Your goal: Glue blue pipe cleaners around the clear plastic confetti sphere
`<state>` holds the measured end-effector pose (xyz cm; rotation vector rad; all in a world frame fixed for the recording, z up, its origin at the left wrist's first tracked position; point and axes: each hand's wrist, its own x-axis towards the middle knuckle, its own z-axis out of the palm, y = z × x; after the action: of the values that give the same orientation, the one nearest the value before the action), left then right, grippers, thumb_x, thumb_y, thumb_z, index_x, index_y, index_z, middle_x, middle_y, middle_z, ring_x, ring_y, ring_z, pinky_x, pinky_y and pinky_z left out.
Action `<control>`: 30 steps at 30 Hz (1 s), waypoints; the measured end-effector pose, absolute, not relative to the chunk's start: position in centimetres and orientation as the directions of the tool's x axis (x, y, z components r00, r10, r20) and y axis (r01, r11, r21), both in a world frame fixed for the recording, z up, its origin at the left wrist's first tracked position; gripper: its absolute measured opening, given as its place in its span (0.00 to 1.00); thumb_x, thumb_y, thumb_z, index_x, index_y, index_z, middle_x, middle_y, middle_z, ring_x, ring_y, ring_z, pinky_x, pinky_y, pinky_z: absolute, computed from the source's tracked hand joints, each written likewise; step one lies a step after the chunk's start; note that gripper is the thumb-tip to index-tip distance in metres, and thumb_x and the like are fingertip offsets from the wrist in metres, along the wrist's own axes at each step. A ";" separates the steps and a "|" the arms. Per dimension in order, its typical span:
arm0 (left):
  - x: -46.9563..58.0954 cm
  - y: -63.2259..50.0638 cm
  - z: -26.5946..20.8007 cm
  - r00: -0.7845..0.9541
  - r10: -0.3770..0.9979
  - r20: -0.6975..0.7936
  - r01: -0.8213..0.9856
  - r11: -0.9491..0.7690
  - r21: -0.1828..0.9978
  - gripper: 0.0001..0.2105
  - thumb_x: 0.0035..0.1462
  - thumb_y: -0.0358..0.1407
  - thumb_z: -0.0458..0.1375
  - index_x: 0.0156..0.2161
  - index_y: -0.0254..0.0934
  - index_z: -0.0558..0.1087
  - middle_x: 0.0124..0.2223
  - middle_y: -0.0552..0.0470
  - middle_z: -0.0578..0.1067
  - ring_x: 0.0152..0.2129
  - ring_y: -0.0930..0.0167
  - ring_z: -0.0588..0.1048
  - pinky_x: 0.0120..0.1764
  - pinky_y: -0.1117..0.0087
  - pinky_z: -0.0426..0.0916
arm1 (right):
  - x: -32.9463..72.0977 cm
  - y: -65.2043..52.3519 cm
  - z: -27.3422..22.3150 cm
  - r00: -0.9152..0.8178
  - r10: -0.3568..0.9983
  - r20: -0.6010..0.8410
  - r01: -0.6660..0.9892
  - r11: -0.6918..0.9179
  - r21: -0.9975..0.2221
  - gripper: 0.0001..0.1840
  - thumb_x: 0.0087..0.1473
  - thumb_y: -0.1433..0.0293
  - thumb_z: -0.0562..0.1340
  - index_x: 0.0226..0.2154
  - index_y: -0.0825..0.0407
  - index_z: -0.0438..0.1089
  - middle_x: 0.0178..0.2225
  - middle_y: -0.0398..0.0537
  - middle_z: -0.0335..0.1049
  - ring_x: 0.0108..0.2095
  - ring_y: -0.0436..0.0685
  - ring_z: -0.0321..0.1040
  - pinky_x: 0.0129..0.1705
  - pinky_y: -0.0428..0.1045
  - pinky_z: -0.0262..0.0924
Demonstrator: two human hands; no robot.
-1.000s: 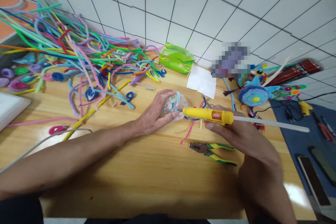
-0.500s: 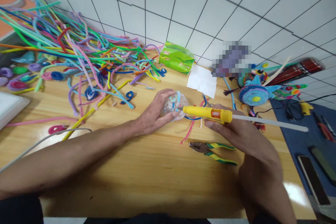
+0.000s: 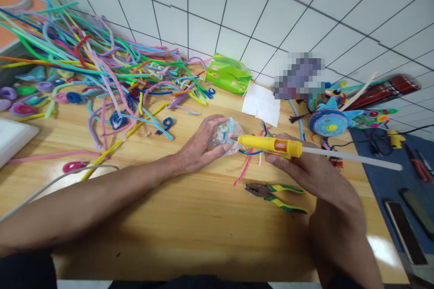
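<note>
My left hand (image 3: pixel 205 144) curls round the side of a clear, rounded plastic piece (image 3: pixel 236 132) with light blue bits on it, resting on the wooden table. In my right hand (image 3: pixel 291 156) is a yellow hot glue gun (image 3: pixel 269 143), its nozzle over the clear piece. A long white glue stick (image 3: pixel 352 158) juts from the gun's back end. Beneath the gun lie blue and pink pipe cleaners (image 3: pixel 243 175). Pliers (image 3: pixel 261 190) with green and yellow handles lie below my right hand.
Tangled pipe cleaners (image 3: pixel 115 70) fill the back left. A green tissue pack (image 3: pixel 228 74) and white paper (image 3: pixel 261 103) lie near the tiled wall. At right are a blue round fish-like craft (image 3: pixel 328 123), a red thermos (image 3: pixel 383 92) and a phone (image 3: pixel 405 231) on a blue mat.
The glue gun has shifted very slightly right, its nozzle drawing back a little over the clear piece. My left hand keeps its place.
</note>
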<state>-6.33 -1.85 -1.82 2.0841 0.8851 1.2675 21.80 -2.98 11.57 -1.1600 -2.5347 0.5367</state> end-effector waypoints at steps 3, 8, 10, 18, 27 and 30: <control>-6.3 -1.8 -1.9 0.342 0.763 0.548 0.252 -0.636 0.729 0.29 0.70 0.42 0.59 0.71 0.43 0.56 0.67 0.37 0.66 0.67 0.54 0.65 0.69 0.45 0.65 | 21.7 -3.0 11.7 -0.634 0.767 0.099 0.653 0.600 -0.462 0.13 0.72 0.59 0.59 0.41 0.48 0.74 0.36 0.47 0.79 0.33 0.59 0.76 0.36 0.52 0.70; -6.3 -1.8 -2.0 0.338 0.766 0.547 0.244 -0.633 0.735 0.29 0.70 0.42 0.59 0.71 0.43 0.56 0.67 0.37 0.66 0.68 0.55 0.65 0.69 0.45 0.64 | 21.7 -3.0 11.7 -0.596 0.799 0.080 0.690 0.560 -0.459 0.14 0.72 0.57 0.59 0.41 0.48 0.73 0.40 0.49 0.79 0.36 0.60 0.77 0.39 0.53 0.72; -6.3 -1.8 -2.0 0.340 0.766 0.546 0.245 -0.633 0.735 0.29 0.70 0.42 0.59 0.71 0.43 0.56 0.67 0.37 0.65 0.68 0.54 0.65 0.69 0.45 0.64 | 21.7 -3.0 11.7 -0.594 0.802 0.071 0.693 0.554 -0.460 0.14 0.72 0.58 0.59 0.40 0.48 0.72 0.40 0.49 0.79 0.36 0.60 0.77 0.39 0.53 0.72; -6.3 -1.8 -2.0 0.348 0.773 0.531 0.255 -0.623 0.739 0.29 0.70 0.43 0.59 0.71 0.43 0.56 0.68 0.36 0.65 0.68 0.54 0.65 0.70 0.44 0.64 | 21.8 -3.1 11.8 -0.609 0.788 0.083 0.691 0.580 -0.431 0.14 0.72 0.57 0.58 0.41 0.49 0.73 0.38 0.49 0.78 0.34 0.59 0.76 0.35 0.52 0.69; -6.2 -1.9 -2.0 0.337 0.762 0.553 0.245 -0.638 0.730 0.29 0.70 0.42 0.59 0.71 0.42 0.56 0.67 0.36 0.66 0.68 0.55 0.65 0.69 0.45 0.64 | 21.6 -3.2 11.9 -0.625 0.775 0.088 0.669 0.591 -0.451 0.12 0.72 0.60 0.58 0.41 0.48 0.72 0.36 0.48 0.78 0.32 0.58 0.75 0.36 0.52 0.70; -6.3 -1.8 -2.0 0.340 0.765 0.547 0.248 -0.634 0.733 0.29 0.70 0.42 0.59 0.71 0.42 0.56 0.67 0.36 0.66 0.68 0.54 0.65 0.69 0.45 0.64 | 21.6 -3.1 11.9 -0.620 0.779 0.090 0.670 0.587 -0.454 0.12 0.72 0.59 0.58 0.40 0.48 0.72 0.37 0.48 0.79 0.33 0.59 0.75 0.36 0.52 0.70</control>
<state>-6.27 -1.82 -2.00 2.0741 0.8836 1.2669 21.60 -3.10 11.94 -1.1896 -2.5388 0.5544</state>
